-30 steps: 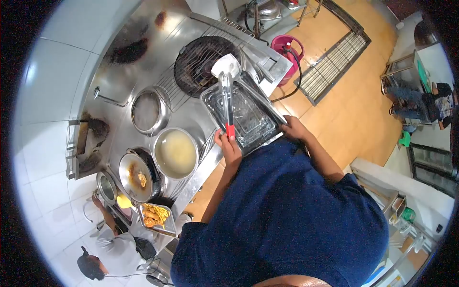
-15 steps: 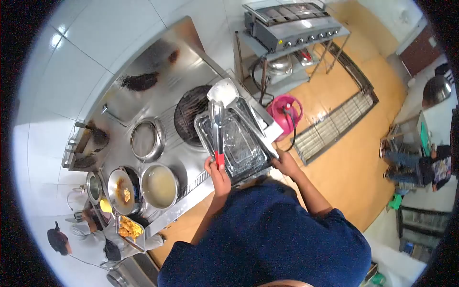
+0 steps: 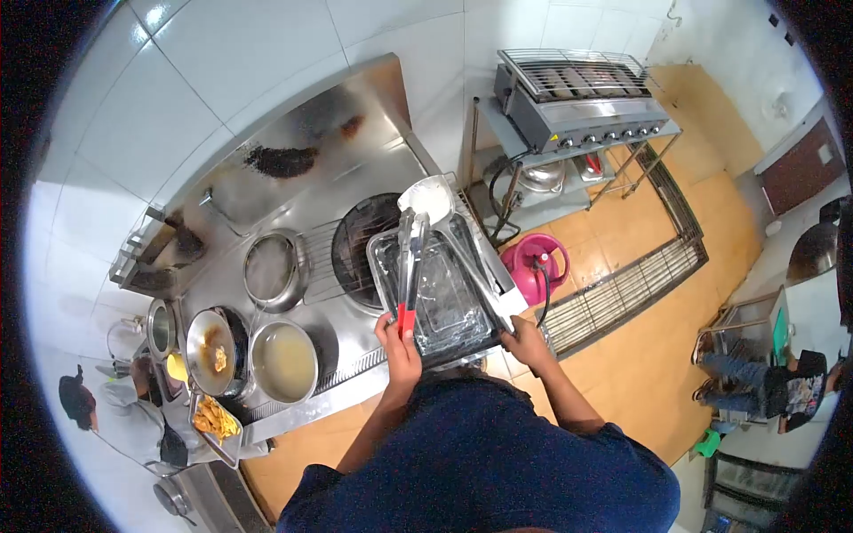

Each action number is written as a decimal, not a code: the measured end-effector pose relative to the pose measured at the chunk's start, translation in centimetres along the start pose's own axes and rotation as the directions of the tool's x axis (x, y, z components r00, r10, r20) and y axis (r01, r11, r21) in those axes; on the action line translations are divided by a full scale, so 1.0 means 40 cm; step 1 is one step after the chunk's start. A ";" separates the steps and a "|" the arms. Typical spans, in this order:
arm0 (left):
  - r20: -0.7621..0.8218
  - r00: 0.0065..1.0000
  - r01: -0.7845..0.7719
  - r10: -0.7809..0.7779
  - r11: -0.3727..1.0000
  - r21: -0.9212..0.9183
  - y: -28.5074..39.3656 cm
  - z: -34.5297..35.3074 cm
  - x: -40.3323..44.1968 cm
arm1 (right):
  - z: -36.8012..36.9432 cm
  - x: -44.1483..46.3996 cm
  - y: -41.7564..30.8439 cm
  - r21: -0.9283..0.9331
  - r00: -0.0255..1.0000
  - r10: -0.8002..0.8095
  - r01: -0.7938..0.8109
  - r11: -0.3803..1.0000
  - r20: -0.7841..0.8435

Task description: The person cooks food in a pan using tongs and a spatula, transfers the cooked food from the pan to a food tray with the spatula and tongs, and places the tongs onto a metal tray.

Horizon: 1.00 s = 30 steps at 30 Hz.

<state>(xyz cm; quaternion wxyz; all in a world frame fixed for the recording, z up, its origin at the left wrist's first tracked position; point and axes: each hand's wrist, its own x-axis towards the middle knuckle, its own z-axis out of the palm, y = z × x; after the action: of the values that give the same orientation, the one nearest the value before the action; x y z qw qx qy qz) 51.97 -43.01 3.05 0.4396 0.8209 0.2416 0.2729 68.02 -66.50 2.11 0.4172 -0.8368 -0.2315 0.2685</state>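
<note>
My left hand [image 3: 400, 354] is closed around the red grip of metal tongs [image 3: 410, 275], whose two arms stand slightly apart over a dark rectangular tray [image 3: 442, 313]. The tray looks wet or greasy inside and rests at the right end of the stove. My right hand [image 3: 530, 343] is closed on the end of a long handle beside the tray's right edge. That handle leads up to a pale, shallow ladle [image 3: 428, 200], near the tongs' tips. Behind the tray lies a round black burner grate [image 3: 360, 244].
On the stove stand a pot of cloudy liquid [image 3: 284, 361], a frying pan [image 3: 211, 351] and a round steel pan [image 3: 271, 271]. A tray of fried food [image 3: 216, 419] is near a co-worker [image 3: 124, 400]. A pink gas cylinder [image 3: 536, 271] and a grill [image 3: 577, 102] are right.
The tongs' arms have parted slightly. My view has shifted, so the stove and grill sit lower in it. Both hands keep their holds.
</note>
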 end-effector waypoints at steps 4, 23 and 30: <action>0.043 0.999 -0.017 0.018 1.000 -0.004 -0.020 -0.031 0.041 | 0.043 0.025 0.016 -0.045 1.000 0.003 -0.004 0.999 -0.021; -0.032 0.996 0.079 -0.080 0.997 -0.027 -0.063 -0.007 0.260 | 0.008 0.221 -0.089 -0.014 0.995 0.097 -0.097 0.995 0.000; -0.054 0.998 0.024 -0.021 0.998 0.058 -0.062 0.028 0.339 | -0.022 0.330 -0.052 0.002 1.000 0.008 -0.008 1.000 -0.003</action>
<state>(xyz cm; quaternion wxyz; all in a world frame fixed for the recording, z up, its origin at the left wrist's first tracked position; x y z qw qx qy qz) 62.28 -33.82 3.62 0.4117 0.8232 0.2705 0.2823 78.11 -57.80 0.88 0.4173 -0.8377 -0.2273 0.2692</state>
